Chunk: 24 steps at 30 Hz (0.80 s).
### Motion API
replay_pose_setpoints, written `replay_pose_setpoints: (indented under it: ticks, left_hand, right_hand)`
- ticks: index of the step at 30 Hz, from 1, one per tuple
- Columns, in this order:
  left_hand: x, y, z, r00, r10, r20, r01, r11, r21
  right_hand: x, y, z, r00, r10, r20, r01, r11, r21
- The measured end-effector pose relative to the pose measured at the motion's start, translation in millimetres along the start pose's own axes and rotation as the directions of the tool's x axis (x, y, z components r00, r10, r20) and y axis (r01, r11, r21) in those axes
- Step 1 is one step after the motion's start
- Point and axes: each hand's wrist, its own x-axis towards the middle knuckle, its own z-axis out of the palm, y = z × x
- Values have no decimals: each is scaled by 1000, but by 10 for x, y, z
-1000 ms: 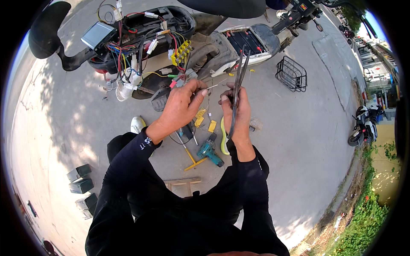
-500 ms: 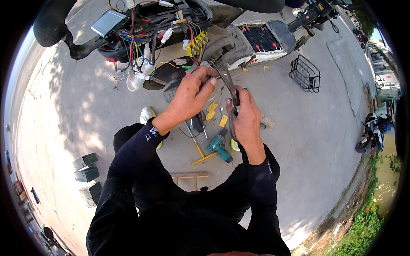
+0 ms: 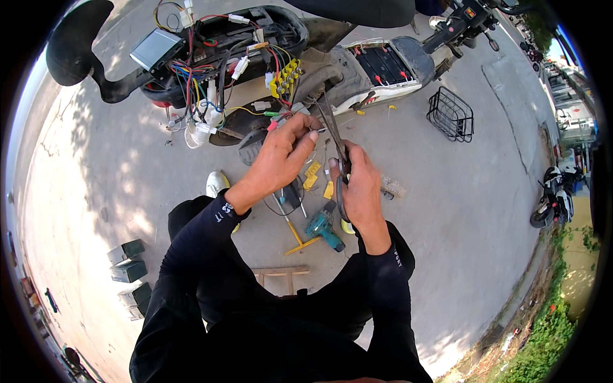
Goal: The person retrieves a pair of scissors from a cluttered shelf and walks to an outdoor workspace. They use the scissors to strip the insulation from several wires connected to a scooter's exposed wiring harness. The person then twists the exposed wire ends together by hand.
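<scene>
My left hand (image 3: 276,158) is closed in a pinch on a thin wire, whose light tip pokes out past the fingers. Most of that wire is hidden by the hand. In my right hand (image 3: 361,190) is a pair of scissors (image 3: 334,130), blades pointing away from me and slightly apart, just right of the wire tip. Beyond my hands lies an opened electric scooter (image 3: 377,94), with a yellow terminal block (image 3: 285,79), bundles of coloured wires (image 3: 191,71) and a silver controller box (image 3: 156,48) exposed.
Below my hands lie a teal power drill (image 3: 324,228), a yellow T-handled tool (image 3: 297,240) and several yellow pieces (image 3: 311,176). A black wire basket (image 3: 451,115) stands on the right. Several dark battery blocks (image 3: 128,270) sit at left, and a wooden stool (image 3: 281,271) is between my legs.
The whole view has shifted slightly. The scissors have turned a little more upright, their blades still beside the left fingertips. Both hands keep their hold.
</scene>
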Motion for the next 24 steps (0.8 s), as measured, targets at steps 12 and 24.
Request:
replay_pose_setpoints:
  ticks: [12,24]
  left_hand:
    - [-11,-55,-44,1000,-22,6,22,997,-76]
    - [16,-99,50,999,-29,26,30,998,-54]
  right_hand:
    - [5,-64,58,1000,0,21,0,1000,-2]
    - [-28,-26,-4,1000,-22,16,21,994,105]
